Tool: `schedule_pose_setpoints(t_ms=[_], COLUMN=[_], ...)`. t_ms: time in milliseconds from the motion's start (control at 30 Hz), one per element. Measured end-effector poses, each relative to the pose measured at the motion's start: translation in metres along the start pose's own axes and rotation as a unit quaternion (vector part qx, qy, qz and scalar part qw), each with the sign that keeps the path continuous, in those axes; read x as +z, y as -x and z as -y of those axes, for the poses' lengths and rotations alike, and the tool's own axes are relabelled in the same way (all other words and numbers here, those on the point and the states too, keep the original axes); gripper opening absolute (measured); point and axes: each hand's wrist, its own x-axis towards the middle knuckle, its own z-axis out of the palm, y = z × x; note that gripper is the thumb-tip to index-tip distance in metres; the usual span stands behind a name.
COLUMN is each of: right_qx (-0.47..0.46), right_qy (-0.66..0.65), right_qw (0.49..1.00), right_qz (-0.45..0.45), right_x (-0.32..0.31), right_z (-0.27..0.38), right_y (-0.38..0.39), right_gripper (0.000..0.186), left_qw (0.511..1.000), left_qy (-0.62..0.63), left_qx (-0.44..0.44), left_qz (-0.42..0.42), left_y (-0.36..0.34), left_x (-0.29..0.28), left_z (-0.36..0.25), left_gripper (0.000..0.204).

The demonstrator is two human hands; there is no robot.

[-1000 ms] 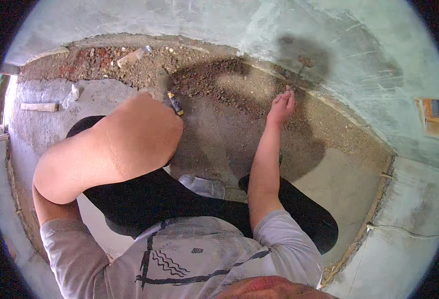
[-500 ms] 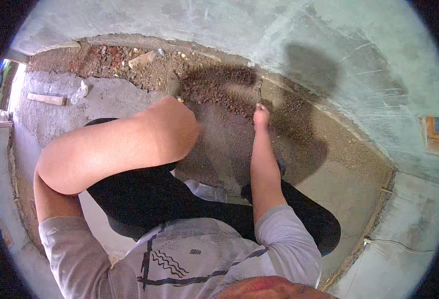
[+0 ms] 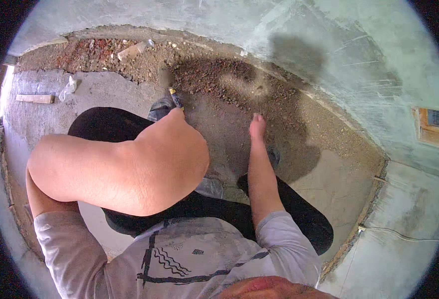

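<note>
My left hand (image 3: 177,113), partly hidden behind my large raised forearm, grips a black-and-yellow handle. Beyond the handle a dull brown-grey blade, blurred, reaches the edge of the gravel; the tool looks like a trowel (image 3: 175,98). My right hand (image 3: 257,127) hovers in front of the dark gravel strip (image 3: 209,82) with its fingers curled in; what they hold, if anything, cannot be made out. A paler hollow (image 3: 244,85) shows in the gravel beyond my right hand.
A grey-green wall (image 3: 219,20) rises behind the gravel. At the left, a wooden block (image 3: 35,98) and a crumpled plastic piece (image 3: 69,87) lie on the concrete. A broken tile piece (image 3: 132,51) rests on the rubble. My shoe (image 3: 161,108) is beside the trowel.
My right hand has drawn back a little toward me, and the thin tool seen at its fingertips no longer shows. My left forearm has shifted, uncovering the trowel's handle and my shoe.
</note>
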Motion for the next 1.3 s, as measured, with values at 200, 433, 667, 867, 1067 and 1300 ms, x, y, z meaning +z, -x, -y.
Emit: schedule_pose_setpoints(t_ms=[200, 433, 667, 867, 1067, 1300], right_qx=[0.058, 0.036, -0.079, -0.041, 0.249, 0.204], right_qy=[-0.050, -0.188, -0.218, 0.012, -0.273, -0.401], right_qw=[0.993, 0.982, 0.967, 0.998, 0.924, 0.893], right_qz=[0.085, 0.003, -0.104, -0.051, 0.096, -0.021], right_x=[0.015, -0.029, 0.007, 0.052, 0.002, -0.045], right_z=[-0.035, 0.067, 0.035, -0.036, 0.022, 0.088], right_y=[-0.026, -0.031, -0.007, 0.000, 0.005, -0.037], right_gripper=[0.037, 0.031, 0.034, 0.035, 0.030, 0.023], left_qw=[0.998, 0.995, 0.997, 0.997, 0.997, 0.999], left_qy=[-0.036, 0.017, 0.014, 0.021, 0.023, 0.031], left_qx=[-0.012, 0.003, 0.003, -0.016, -0.013, -0.018], left_qz=[0.044, 0.095, 0.072, 0.066, 0.071, 0.028], left_y=[0.000, 0.003, 0.008, 0.008, 0.007, 0.010], left_x=[-0.001, 0.005, 0.005, 0.006, 0.007, 0.016], left_z=[-0.009, -0.005, 0.000, 0.004, 0.007, 0.007], left_gripper=[0.015, 0.014, 0.014, 0.013, 0.013, 0.014])
